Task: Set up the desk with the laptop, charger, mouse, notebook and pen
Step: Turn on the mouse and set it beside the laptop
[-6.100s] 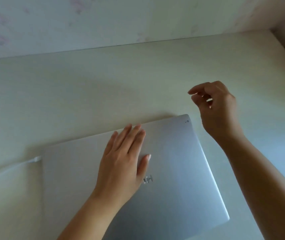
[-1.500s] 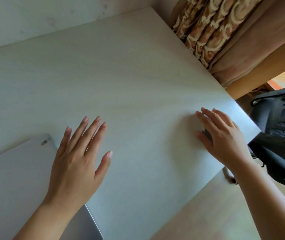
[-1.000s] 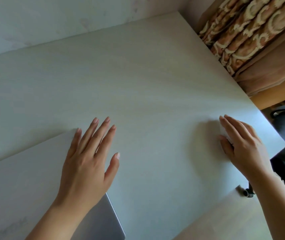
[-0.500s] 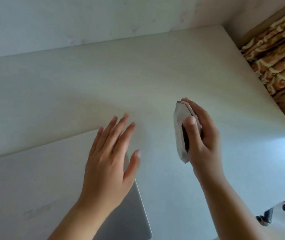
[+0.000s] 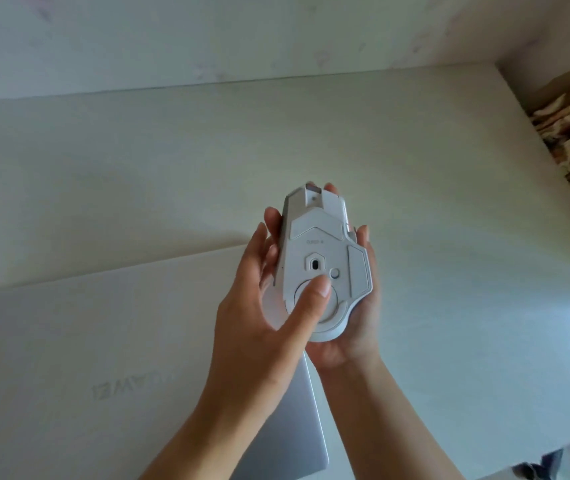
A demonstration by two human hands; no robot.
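1. The mouse (image 5: 325,268) is held above the surface (image 5: 449,202), turned belly-up so its underside faces the camera; the sensor window and a small round button show near its middle

2. The right hand (image 5: 349,327) cradles it from beneath, palm up, fingers wrapped round the far side and nose; the left hand (image 5: 259,306) steadies the near flank, its thumb pressed onto the round cover at the rear of the base

3. Both hands are closed on the mouse, neither spread wide

4. Likely handling: a light, rigid plastic shell that will not flex; smooth sides could slip, so the waisted flanks are the safest place to grip

5. The round cover looks like a hatch; pushing hard there might pop it loose, so thumb pressure wants to be gentle

6. The closed laptop (image 5: 103,358) lies flat on the surface, low and left, under the left forearm; it looks thin, stiff and much heavier, best lifted by both long edges

7. Notebook, pen and charger are not in view

8. The bare surface to the right of the laptop seems the natural spot for the mouse, set down belly-down
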